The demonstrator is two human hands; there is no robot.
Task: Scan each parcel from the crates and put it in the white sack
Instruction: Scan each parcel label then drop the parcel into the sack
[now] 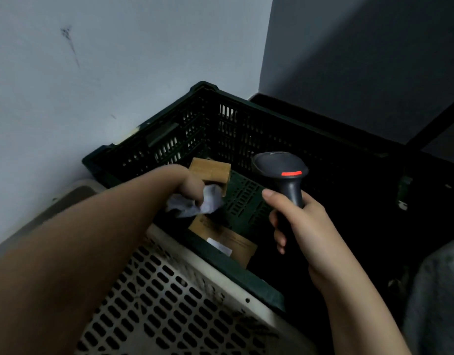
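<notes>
- Left hand [192,187] fingers hidden; grips a pale crumpled parcel [195,203], contents unreadable.
- Green crate [220,119] holds two cardboard boxes [210,170].
- Right hand [297,221] curled round scanner [282,172].

Dark green crate [246,129], against the wall: left hand [192,187] grips a crumpled grey-white parcel [195,203] inside; cardboard box [210,171] behind it; flat brown parcel [226,242] at near edge. Right hand [297,221] holds scanner [282,170], red light lit. Pale perforated crate [174,298] nearest.
</notes>
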